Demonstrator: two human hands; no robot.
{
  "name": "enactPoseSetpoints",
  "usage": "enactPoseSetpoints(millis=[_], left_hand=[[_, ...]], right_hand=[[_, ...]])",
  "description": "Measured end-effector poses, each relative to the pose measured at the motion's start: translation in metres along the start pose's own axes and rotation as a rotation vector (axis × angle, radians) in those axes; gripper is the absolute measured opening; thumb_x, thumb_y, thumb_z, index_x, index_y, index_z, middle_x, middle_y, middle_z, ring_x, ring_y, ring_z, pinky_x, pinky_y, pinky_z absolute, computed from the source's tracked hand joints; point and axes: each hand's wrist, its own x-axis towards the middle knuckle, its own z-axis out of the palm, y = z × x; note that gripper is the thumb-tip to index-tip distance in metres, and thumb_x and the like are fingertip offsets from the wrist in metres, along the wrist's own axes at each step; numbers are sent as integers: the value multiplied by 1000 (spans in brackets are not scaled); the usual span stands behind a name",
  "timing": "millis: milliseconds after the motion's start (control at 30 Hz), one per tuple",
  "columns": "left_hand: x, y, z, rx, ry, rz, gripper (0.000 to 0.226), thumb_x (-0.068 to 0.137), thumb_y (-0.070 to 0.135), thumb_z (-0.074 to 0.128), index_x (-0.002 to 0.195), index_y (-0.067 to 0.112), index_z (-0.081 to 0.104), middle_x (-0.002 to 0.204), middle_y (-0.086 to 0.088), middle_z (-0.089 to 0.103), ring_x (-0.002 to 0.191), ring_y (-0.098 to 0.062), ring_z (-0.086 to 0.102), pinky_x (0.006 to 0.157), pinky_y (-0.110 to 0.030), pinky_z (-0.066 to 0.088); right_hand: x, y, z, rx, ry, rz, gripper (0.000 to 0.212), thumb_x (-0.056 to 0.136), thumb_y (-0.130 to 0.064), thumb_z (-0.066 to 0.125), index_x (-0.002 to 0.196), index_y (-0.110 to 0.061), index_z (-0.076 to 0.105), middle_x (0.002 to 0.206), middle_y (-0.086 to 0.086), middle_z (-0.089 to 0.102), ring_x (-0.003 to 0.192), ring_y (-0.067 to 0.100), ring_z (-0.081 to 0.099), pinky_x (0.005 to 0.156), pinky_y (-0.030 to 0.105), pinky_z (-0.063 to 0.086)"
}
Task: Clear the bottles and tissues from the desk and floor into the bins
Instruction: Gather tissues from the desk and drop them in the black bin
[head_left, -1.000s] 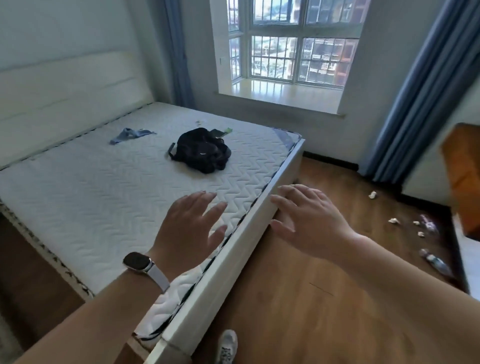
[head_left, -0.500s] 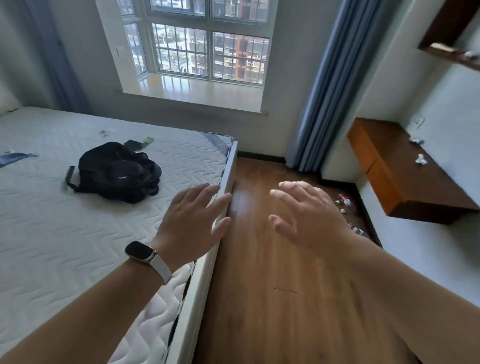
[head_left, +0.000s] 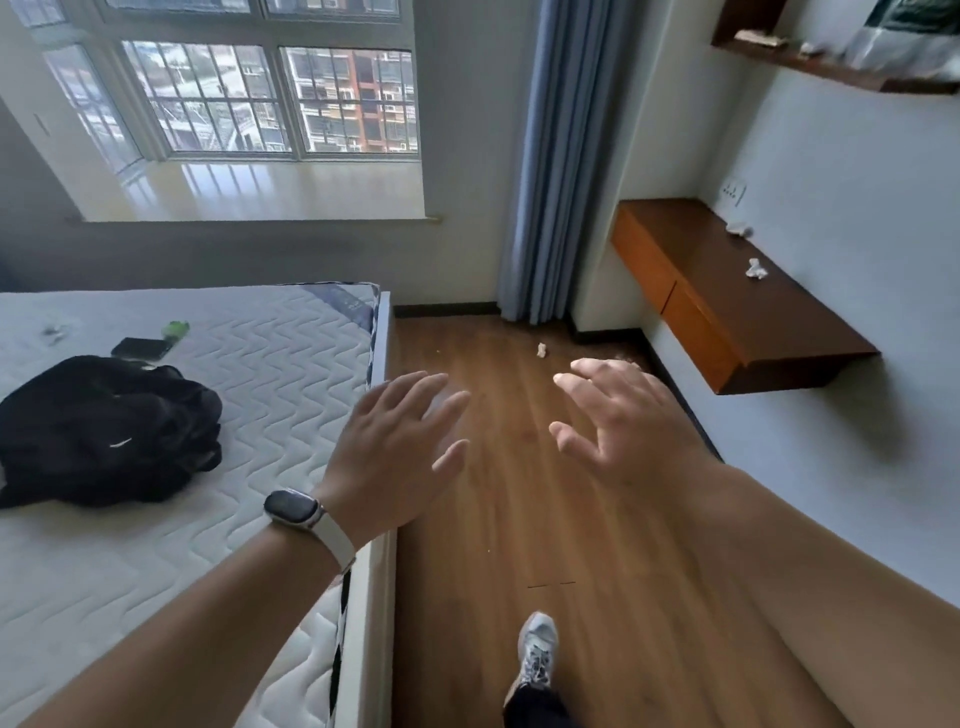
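Note:
My left hand (head_left: 395, 457), with a watch on its wrist, hovers over the bed's edge, fingers spread and empty. My right hand (head_left: 623, 421) is held out over the wooden floor, fingers also apart, holding nothing. A crumpled white tissue (head_left: 542, 349) lies on the floor beyond my hands, near the curtain. Two more crumpled tissues, one (head_left: 756, 268) nearer and one (head_left: 738, 227) by the wall, lie on the brown wall-mounted desk (head_left: 727, 317) at the right. No bottles or bins show; my right hand hides the floor below the desk.
A bed (head_left: 234, 415) with a bare white mattress fills the left, carrying a black backpack (head_left: 104, 431), a phone and a green item. A strip of wooden floor (head_left: 519, 519) runs between bed and right wall. My shoe (head_left: 537, 649) steps forward. A blue curtain (head_left: 550, 156) hangs ahead.
My view has swung right from the bed toward the desk, and I have stepped forward. Both hands stay raised and spread. The bottles seen earlier on the floor are now hidden.

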Motion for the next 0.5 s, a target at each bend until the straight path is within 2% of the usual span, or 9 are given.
enactPoseSetpoints(millis=[233,367,500], left_hand=[[107,-8,41,13,-9,17,43,88,42,61,126,21,59,132,-6,60,125,-27,54,102,-42,42],[178,-3,66,1,-76,50,47,91,47,45,129,23,58,135,-4,58,128,-25,51,105,-41,38],[242,9,91,-35,-67,103,46,91,47,45,130,23,55,137,-4,56,129,-26,49,106,-43,40]], right_hand=[[73,82,30,15,14,46,58,86,-55,40,126,-18,61,130,6,58,122,28,52,98,44,41],[111,144,36,21,-8,80,59,86,-55,39,124,-16,62,128,8,59,119,29,54,97,46,42],[134,201,36,11,2,126,58,87,-54,39,125,-15,61,128,7,58,119,28,53,97,46,43]])
